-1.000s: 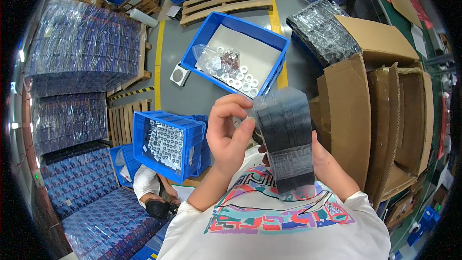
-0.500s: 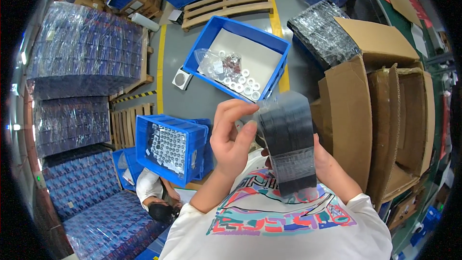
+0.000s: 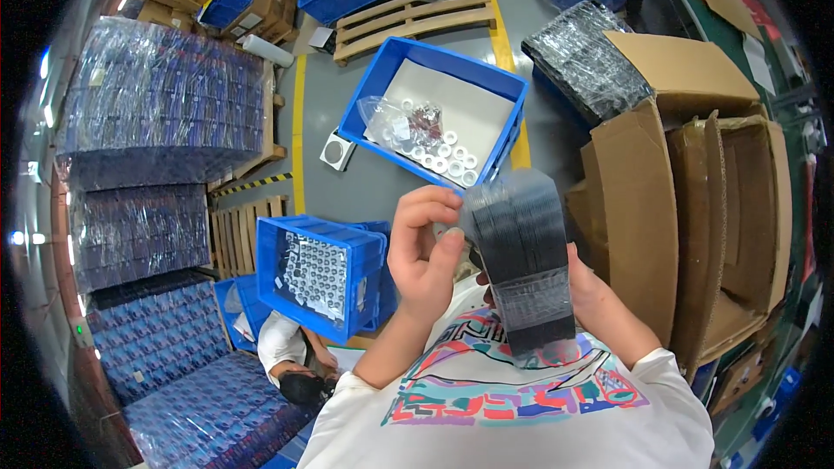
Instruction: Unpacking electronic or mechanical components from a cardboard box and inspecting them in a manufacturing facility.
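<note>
A thick stack of thin black sheets (image 3: 526,239), their edges layered like trays, stands tilted in front of my chest. Clear film wraps round its lower part, and its upper end fans and bends over. My right hand (image 3: 595,291) grips the stack along its right side; some of its fingers are hidden behind it. At the upper left corner, my left hand (image 3: 421,243) has curled fingers and a bent thumb against the sheet edges. A gap shows between that thumb and the forefinger.
Ahead lies a blue crate (image 3: 391,65) with white rings and clear bags. Another blue crate (image 3: 360,269) with small parts stands left, near a seated person (image 3: 295,369). Open cardboard boxes (image 3: 638,208) stand close on the right. Film-wrapped stacks (image 3: 165,95) fill the far left.
The upper sheets of the stack have fanned out, showing more separate edges. My left hand stays at the corner, shifted slightly. The whole view has moved a little.
</note>
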A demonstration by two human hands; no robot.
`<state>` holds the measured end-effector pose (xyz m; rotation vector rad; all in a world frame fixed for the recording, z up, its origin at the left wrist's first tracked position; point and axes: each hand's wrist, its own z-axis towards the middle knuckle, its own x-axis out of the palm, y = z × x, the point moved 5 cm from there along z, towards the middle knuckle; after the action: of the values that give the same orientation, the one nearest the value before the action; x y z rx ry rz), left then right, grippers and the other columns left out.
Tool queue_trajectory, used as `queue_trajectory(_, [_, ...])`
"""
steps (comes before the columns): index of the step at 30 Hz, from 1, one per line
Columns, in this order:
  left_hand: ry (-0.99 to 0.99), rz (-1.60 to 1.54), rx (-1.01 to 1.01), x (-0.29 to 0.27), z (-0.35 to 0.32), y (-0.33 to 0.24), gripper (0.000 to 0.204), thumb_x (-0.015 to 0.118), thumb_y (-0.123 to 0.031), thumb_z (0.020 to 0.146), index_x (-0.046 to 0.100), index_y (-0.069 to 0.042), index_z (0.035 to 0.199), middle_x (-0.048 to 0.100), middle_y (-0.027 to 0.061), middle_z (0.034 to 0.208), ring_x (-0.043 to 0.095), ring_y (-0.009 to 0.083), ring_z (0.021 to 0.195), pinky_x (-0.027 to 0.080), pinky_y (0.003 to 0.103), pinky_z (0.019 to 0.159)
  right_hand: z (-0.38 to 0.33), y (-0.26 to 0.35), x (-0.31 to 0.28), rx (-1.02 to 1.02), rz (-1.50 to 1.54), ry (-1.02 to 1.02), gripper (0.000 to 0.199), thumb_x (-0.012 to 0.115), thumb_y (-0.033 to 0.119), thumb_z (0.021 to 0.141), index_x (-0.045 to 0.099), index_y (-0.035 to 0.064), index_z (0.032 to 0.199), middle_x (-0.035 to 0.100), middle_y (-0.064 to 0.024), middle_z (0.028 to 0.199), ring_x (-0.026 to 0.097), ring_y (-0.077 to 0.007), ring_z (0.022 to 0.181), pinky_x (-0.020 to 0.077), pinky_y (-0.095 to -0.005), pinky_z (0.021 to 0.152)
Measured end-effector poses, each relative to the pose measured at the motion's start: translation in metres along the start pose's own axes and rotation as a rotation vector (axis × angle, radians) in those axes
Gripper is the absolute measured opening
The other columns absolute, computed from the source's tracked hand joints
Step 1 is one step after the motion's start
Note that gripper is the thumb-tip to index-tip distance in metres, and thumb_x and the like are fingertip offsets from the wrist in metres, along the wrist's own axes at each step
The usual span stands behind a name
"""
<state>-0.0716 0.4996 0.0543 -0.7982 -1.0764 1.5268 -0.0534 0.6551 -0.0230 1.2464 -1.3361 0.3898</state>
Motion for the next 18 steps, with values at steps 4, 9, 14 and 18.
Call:
queue_trajectory(4, [0.001,0.025,0.011,0.0008,0.0023,-0.0029,0.026,0.057,-0.019,0.086,0.051,0.001,0.101,0.051,0.0138,0.106,0.049,0.0215,0.099,0.037,0.033,0.09,0.0001,-0.0029,-0.001,-0.015,0.02,-0.03,0.101,0.049,0.075,0.071,0.029,0.002,0.138,0.047,-0.0185,0.127,0.052,-0.0317,0.113,0.0481,-0.0433,0.09])
queue_trajectory(9, [0.059,0.173,0.001,0.001,0.004,-0.0073,0.025,0.058,-0.012,0.084,0.058,0.004,0.104,0.051,0.0126,0.102,0.049,0.0204,0.093,0.039,0.028,0.082,-0.0003,-0.0013,-0.0002,-0.028,0.016,-0.049,0.101,0.05,0.076,0.07,0.03,0.0029,0.138,0.048,-0.0187,0.126,0.053,-0.0316,0.112,0.0484,-0.0429,0.09])
queue_trajectory(14, [0.025,0.17,-0.012,0.0026,0.002,-0.0079,0.023,0.058,-0.012,0.084,0.059,0.003,0.102,0.051,0.0124,0.103,0.049,0.0198,0.094,0.038,0.027,0.082,-0.0031,0.0026,0.0033,-0.011,0.003,-0.05,0.1,0.049,0.076,0.07,0.032,0.0043,0.137,0.051,-0.0196,0.123,0.055,-0.0316,0.109,0.0484,-0.0421,0.09])
queue_trajectory(18, [-0.012,0.024,0.012,0.0039,0.0001,-0.0024,0.019,0.058,-0.01,0.084,0.056,0.002,0.099,0.052,0.0132,0.105,0.049,0.0202,0.097,0.038,0.03,0.087,-0.004,0.0027,0.0007,0.0,-0.007,-0.038,0.1,0.048,0.077,0.07,0.032,0.0048,0.137,0.051,-0.0202,0.122,0.055,-0.0316,0.109,0.0486,-0.0419,0.089])
